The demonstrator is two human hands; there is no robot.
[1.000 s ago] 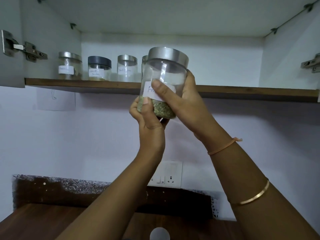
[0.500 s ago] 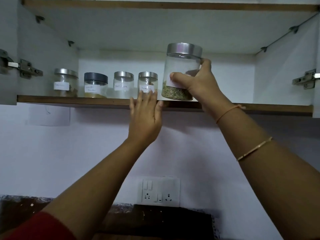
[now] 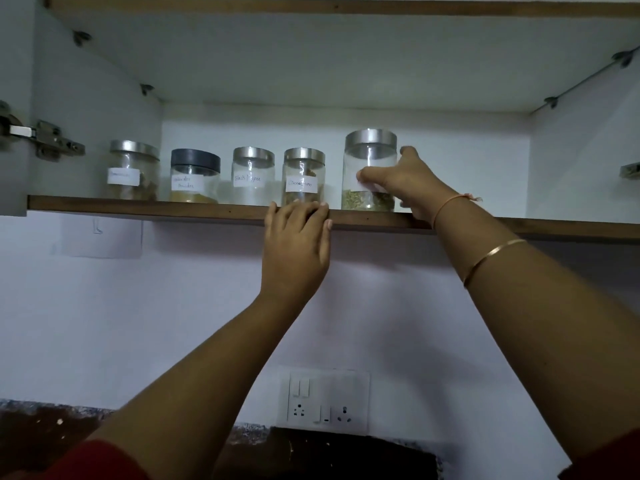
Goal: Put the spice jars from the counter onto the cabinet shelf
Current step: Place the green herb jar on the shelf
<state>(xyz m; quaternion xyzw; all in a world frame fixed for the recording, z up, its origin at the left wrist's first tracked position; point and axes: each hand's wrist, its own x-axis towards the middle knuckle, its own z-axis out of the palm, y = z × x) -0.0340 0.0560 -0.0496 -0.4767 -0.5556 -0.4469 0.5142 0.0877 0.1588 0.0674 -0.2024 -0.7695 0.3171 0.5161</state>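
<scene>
A tall clear spice jar [image 3: 367, 161] with a steel lid and green seeds at the bottom stands on the wooden cabinet shelf [image 3: 145, 208], right of a row of smaller jars. My right hand [image 3: 405, 183] wraps its right side, thumb across the white label. My left hand [image 3: 296, 237] rests flat against the shelf's front edge, fingers on the lip, holding nothing. In the row stand the cinnamon jar [image 3: 304, 176], the black pepper jar [image 3: 253, 176], a dark-lidded jar of yellow powder [image 3: 195, 176] and a steel-lidded jar [image 3: 133, 171] at far left.
The cabinet is open, with door hinges at the left [image 3: 45, 140] and right [image 3: 630, 169] sides. Shelf space continues right of the tall jar. A switch and socket plate [image 3: 323, 398] is on the wall below, above a dark speckled backsplash [image 3: 52, 427].
The tall jar went up from in front of the shelf onto it and now stands further back. My left hand let go of it and moved to the shelf edge. The view tilted upward.
</scene>
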